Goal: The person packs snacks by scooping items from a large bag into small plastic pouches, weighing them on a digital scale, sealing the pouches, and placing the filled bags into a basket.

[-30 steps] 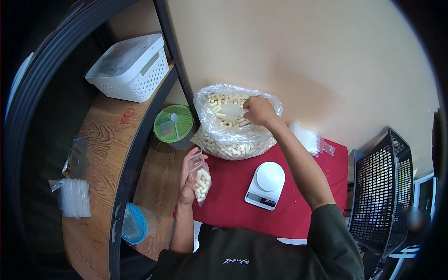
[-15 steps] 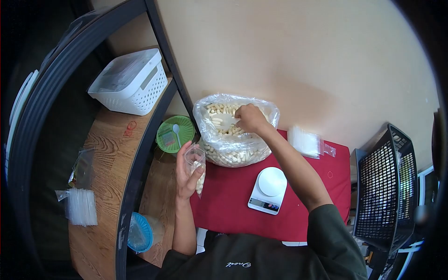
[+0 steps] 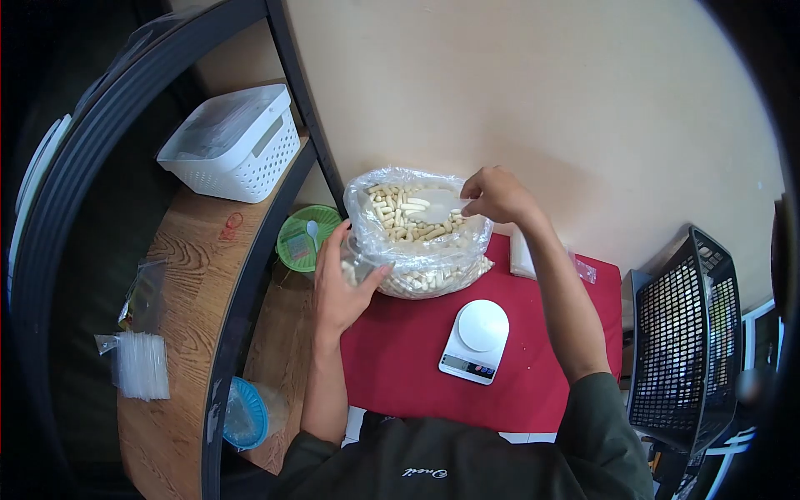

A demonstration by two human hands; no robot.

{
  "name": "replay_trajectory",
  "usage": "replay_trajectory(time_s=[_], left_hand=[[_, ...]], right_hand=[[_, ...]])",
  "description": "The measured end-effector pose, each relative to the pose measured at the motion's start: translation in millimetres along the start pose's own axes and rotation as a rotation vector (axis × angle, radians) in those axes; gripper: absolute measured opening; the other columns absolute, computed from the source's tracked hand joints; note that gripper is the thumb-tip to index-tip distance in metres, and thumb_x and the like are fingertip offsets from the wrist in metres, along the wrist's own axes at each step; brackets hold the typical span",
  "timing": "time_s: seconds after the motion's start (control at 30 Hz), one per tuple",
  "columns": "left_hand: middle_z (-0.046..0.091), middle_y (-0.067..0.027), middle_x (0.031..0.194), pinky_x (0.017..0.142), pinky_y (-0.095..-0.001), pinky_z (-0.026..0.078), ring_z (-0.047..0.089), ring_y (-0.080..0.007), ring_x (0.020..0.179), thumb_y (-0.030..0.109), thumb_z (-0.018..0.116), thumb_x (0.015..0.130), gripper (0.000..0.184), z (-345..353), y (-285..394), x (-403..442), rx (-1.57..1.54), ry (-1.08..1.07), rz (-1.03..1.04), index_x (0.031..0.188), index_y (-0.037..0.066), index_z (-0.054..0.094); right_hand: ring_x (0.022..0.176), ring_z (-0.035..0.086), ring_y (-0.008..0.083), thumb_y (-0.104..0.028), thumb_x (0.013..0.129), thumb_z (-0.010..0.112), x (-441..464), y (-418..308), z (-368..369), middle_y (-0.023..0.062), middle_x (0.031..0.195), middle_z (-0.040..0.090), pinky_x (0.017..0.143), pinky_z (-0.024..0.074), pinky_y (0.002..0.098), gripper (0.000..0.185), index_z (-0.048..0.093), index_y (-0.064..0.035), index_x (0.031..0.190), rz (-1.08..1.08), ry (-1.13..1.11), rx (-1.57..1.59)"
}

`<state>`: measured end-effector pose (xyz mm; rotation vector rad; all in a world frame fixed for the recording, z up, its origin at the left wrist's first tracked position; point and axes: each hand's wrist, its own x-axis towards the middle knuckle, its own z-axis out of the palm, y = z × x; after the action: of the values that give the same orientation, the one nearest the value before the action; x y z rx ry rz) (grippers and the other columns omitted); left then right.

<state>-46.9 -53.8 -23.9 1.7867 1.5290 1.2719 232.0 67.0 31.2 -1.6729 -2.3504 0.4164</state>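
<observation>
A large clear plastic bag (image 3: 400,258) stands on the red-covered table, full of pale, stick-shaped snack pieces (image 3: 392,208). At its right rim my right hand (image 3: 498,196) grips a translucent scoop (image 3: 439,207), whose blade lies over the pieces. My left hand (image 3: 340,287) is at the big bag's left side, thumb and fingers curved around a small clear plastic bag (image 3: 357,260). Much of that small bag is hidden by the hand and blends with the big bag. Closer to my body sits a white digital kitchen scale (image 3: 477,340) with a round plate.
Clear plastic bags (image 3: 523,254) lie right of the big bag. A black crate (image 3: 687,333) stands at the far right. On the left, a wooden shelf (image 3: 187,283) carries a white basket (image 3: 237,154) and packed bags (image 3: 142,367). A spoon (image 3: 313,233) rests on a green lid (image 3: 293,250).
My right hand has moved right with the scoop, from inside the big bag to its right rim. My left hand has risen with the small bag to the big bag's left side.
</observation>
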Motion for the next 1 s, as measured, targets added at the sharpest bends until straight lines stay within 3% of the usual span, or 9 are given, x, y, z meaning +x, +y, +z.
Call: replay_trajectory(time_s=[0.1, 0.2, 0.4, 0.7, 0.83, 0.9, 1.0], left_hand=[[0.056, -0.0200, 0.131, 0.103, -0.0451, 0.040, 0.051, -0.0339, 0.121, 0.024, 0.087, 0.070, 0.090, 5.3, 4.5, 22.7, 0.205, -0.003, 0.166, 0.144, 0.005, 0.040], [0.057, -0.0203, 0.129, 0.104, -0.0464, 0.039, 0.051, -0.0369, 0.120, 0.023, 0.086, 0.069, 0.090, 6.4, 25.7, 40.5, 0.285, -0.105, 0.174, 0.144, 0.005, 0.040], [0.060, -0.0190, 0.125, 0.101, -0.0455, 0.040, 0.052, -0.0353, 0.119, 0.020, 0.086, 0.068, 0.087, 24.6, 31.6, 51.5, 0.289, -0.084, 0.303, 0.142, 0.006, 0.043], [0.066, -0.0194, 0.115, 0.097, -0.0442, 0.044, 0.060, -0.0364, 0.112, 0.004, 0.079, 0.069, 0.066, 33.8, 24.7, 47.1, 0.194, -0.044, 0.262, 0.130, 0.004, 0.051], [0.066, -0.0164, 0.115, 0.097, -0.0449, 0.039, 0.058, -0.0346, 0.112, 0.008, 0.076, 0.074, 0.061, 39.2, 14.0, 45.8, 0.155, -0.043, 0.258, 0.130, 0.007, 0.051], [0.066, -0.0210, 0.114, 0.097, -0.0430, 0.044, 0.061, -0.0370, 0.112, 0.003, 0.077, 0.071, 0.061, 39.0, 12.7, 46.0, 0.124, -0.032, 0.254, 0.127, 0.005, 0.053], [0.067, -0.0195, 0.113, 0.096, -0.0424, 0.044, 0.062, -0.0366, 0.110, 0.002, 0.076, 0.072, 0.057, 36.9, 16.5, 43.5, 0.162, -0.011, 0.270, 0.125, 0.005, 0.055]], right_hand=[[0.082, 0.069, 0.0296, -0.015, 0.067, 0.082, -8.8, -3.7, -25.0, 0.0169, 0.086, 0.072, 0.077, 0.0534, 0.0390, 0.030, 0.075, 0.0007, 0.092, -0.043, -0.026, 0.047], [0.082, 0.069, 0.0298, -0.013, 0.067, 0.081, -18.0, -17.2, -45.4, 0.0169, 0.087, 0.072, 0.077, 0.0534, 0.0391, 0.030, 0.074, 0.0012, 0.093, -0.025, -0.028, 0.086], [0.086, 0.068, 0.0303, -0.012, 0.070, 0.081, -32.6, -43.5, -62.8, 0.0166, 0.089, 0.072, 0.078, 0.0531, 0.0396, 0.029, 0.074, 0.0007, 0.095, -0.081, -0.007, 0.011], [0.091, 0.069, 0.0315, -0.007, 0.071, 0.079, -46.4, -52.8, -56.1, 0.0189, 0.094, 0.072, 0.081, 0.0540, 0.0408, 0.028, 0.074, 0.0000, 0.097, -0.064, 0.066, -0.083], [0.092, 0.068, 0.0343, -0.006, 0.070, 0.077, -47.8, -57.3, -61.0, 0.0214, 0.095, 0.071, 0.083, 0.0544, 0.0419, 0.029, 0.074, -0.0017, 0.099, -0.061, 0.037, -0.087], [0.092, 0.068, 0.0344, -0.005, 0.070, 0.077, -48.2, -57.9, -62.2, 0.0214, 0.095, 0.071, 0.084, 0.0543, 0.0421, 0.029, 0.074, -0.0017, 0.099, -0.067, 0.027, -0.060], [0.088, 0.069, 0.0319, -0.005, 0.070, 0.079, -51.1, -55.1, -57.3, 0.0180, 0.092, 0.072, 0.079, 0.0538, 0.0407, 0.026, 0.074, 0.0002, 0.096, -0.089, 0.096, -0.080]])
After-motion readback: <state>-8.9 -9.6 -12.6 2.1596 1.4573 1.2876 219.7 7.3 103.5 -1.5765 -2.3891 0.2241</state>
